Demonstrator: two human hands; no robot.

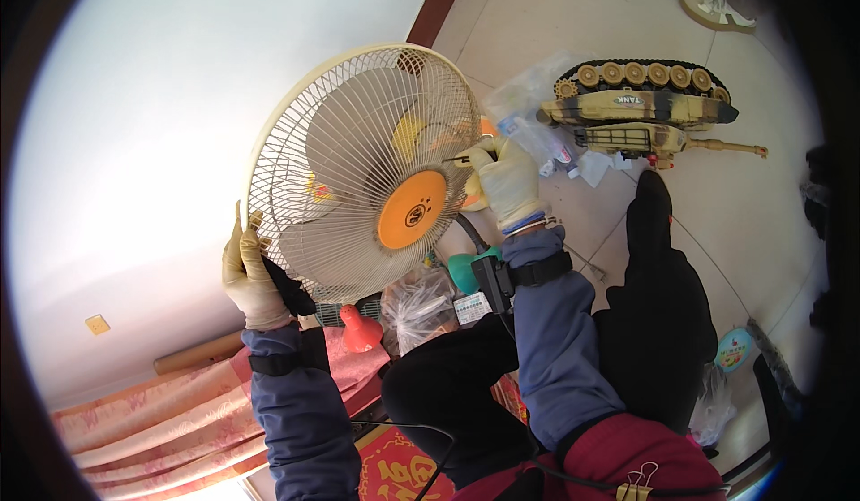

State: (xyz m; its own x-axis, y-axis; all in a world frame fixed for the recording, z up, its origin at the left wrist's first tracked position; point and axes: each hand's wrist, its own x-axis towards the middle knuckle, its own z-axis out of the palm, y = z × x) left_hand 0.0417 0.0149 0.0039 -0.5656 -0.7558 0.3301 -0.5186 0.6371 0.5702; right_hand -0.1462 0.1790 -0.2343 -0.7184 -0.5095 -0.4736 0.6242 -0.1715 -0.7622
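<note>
An electric fan (414, 210) with a cream rim, wire guard, grey blades and an orange centre cap stands tilted in front of me. My left hand (248, 272), in a pale glove, is closed on the guard's left rim. A black cloth (287, 288) hangs beside that hand, against the wires; whether the fingers also hold it is unclear. At the fan's right edge my right hand (509, 178), gloved too, has its fingers pinched together. A small dark thin piece shows at their tips, too small to name. Yellow and orange parts behind that hand are mostly hidden.
On the tiled floor at right lies a camouflage toy tank (640, 107), with a clear plastic bottle (537, 142) beside it. Below the fan are a clear plastic bag (417, 308) and a red funnel-shaped thing (360, 329). A pink curtain (179, 411) hangs lower left. A shoe (717, 8) shows top right.
</note>
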